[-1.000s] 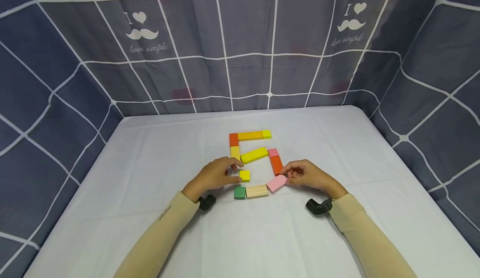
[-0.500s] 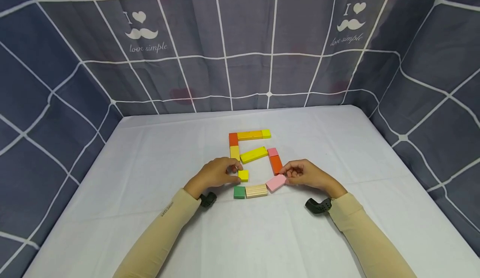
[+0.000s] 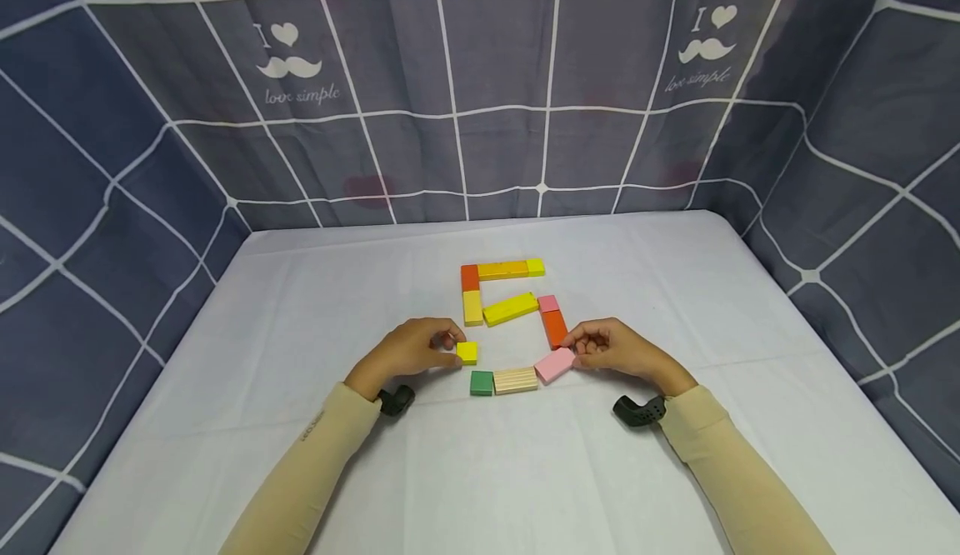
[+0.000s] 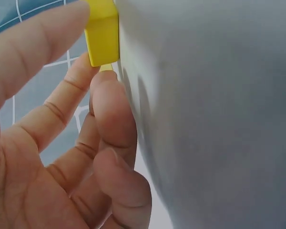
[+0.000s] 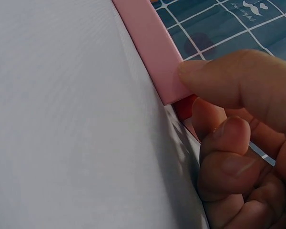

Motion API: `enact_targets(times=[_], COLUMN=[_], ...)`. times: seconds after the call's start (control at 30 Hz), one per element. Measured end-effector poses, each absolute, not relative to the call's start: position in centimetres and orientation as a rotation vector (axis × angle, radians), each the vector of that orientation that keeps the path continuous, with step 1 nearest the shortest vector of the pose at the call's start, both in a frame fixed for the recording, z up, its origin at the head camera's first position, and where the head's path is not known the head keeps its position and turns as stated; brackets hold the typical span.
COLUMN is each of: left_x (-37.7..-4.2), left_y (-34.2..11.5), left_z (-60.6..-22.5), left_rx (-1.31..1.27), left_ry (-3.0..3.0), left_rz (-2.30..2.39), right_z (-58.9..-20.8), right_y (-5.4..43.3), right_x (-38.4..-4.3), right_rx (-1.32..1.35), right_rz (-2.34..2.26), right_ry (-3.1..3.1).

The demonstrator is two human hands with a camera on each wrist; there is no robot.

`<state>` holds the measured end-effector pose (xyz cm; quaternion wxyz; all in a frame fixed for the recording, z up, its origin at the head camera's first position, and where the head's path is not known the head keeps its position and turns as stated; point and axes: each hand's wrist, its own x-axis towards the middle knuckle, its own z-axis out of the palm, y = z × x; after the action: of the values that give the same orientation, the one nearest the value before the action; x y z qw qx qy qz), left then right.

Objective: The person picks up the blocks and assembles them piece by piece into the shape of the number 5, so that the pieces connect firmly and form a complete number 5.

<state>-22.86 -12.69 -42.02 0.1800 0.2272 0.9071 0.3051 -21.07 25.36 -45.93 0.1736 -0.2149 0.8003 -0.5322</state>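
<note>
My left hand (image 3: 408, 347) pinches a small yellow block (image 3: 467, 353) between thumb and fingertip. In the left wrist view this yellow block (image 4: 103, 36) is low over or on the white cloth; I cannot tell which. My right hand (image 3: 618, 348) holds the right end of a pink block (image 3: 555, 366). The right wrist view has the thumb on the end of the pink block (image 5: 150, 52), other fingers curled below. The index fingertip is by the lower end of an orange-red block (image 3: 553, 329). A wood-coloured ridged block (image 3: 515, 381) and a green block (image 3: 482, 383) continue leftward from the pink one.
Farther back, a row has an orange-yellow block (image 3: 502, 270), a bright yellow block (image 3: 536, 267) and a red-orange block (image 3: 469, 277). A pale yellow block (image 3: 472, 308), a long yellow block (image 3: 511, 309) and a small pink block (image 3: 548, 303) lie nearer. Grey checked curtains (image 3: 495, 155) surround the white-covered table (image 3: 337, 288).
My left hand has shifted left with the small yellow block, away from the middle of the layout. The right hand and the other blocks look the same.
</note>
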Motion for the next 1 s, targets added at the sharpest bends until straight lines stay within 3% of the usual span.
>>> enact_targets(times=[1.0], left_x=[-23.9], left_y=[-14.8], left_z=[-42.8], left_rx=[0.697], left_ry=[2.389], left_rz=[1.004], right_z=[-45.8], right_y=[25.3], right_x=[-20.9], right_rx=[-0.578], right_rz=[-1.521], right_ry=[2.256])
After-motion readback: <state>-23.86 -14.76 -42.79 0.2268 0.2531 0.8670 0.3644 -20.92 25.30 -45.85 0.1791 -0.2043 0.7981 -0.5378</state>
